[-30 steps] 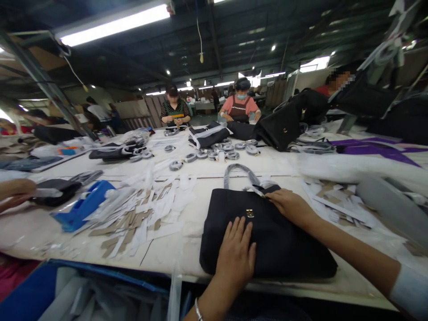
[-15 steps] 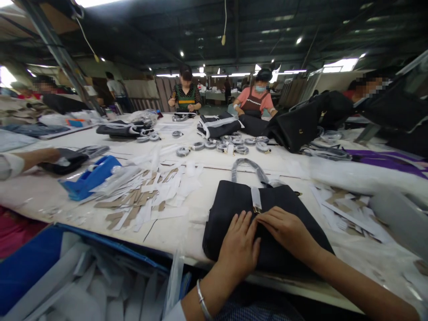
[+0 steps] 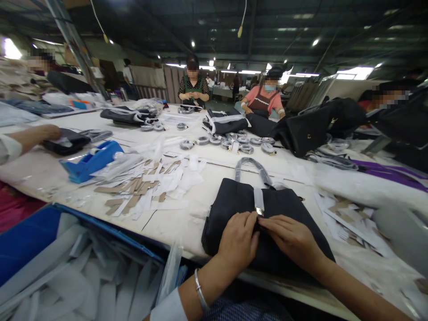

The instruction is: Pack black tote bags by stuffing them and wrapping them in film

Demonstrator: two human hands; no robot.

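A black handbag (image 3: 224, 200) lies on the table in front of me, its wrapped handle (image 3: 252, 162) standing up at the far side. White wrapping covers the strap (image 3: 258, 198) down its middle, which ends in a gold-coloured clasp (image 3: 259, 211). My left hand (image 3: 239, 236), with a silver bangle on the wrist, has its fingers bent and pinching at the bag's front just below the clasp. From the other side my right hand (image 3: 290, 238) presses its fingers together at the same spot. What exactly lies between the fingertips is hidden.
Paper and card strips (image 3: 143, 187) lie left of the bag, beside a blue tape dispenser (image 3: 92, 162). A blue bin (image 3: 30, 240) of white scraps stands below the table edge. More scraps (image 3: 351, 218) lie right. Wrapped coils (image 3: 217, 140) and co-workers (image 3: 264, 96) are across.
My left fingers have gone from lying flat on the bag to bent and pinching near the clasp. The view has shifted a little. The co-worker's hand at left has moved slightly.
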